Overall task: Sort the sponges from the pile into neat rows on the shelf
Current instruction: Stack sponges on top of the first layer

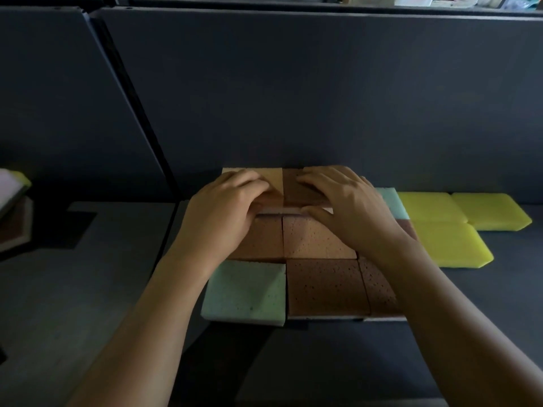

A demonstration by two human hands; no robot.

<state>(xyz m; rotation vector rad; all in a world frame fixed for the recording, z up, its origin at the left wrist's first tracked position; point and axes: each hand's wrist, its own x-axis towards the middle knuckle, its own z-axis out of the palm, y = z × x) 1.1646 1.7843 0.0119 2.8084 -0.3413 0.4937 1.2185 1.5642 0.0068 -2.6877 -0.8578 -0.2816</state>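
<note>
At the far end of the dark grey shelf, against the back panel, the left hand curls its fingers over a light tan square foam sponge and grips it. Touching it on the right, a dark brown square foam sponge sits under the right hand, held between bent fingers on top and the thumb at its near edge. Nearer rows hold reddish-brown sponges and a pale green sponge; yellow sponges lie further right.

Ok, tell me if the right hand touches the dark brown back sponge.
Touching: head view shows the right hand gripping the dark brown sponge, fingers on top.
</note>
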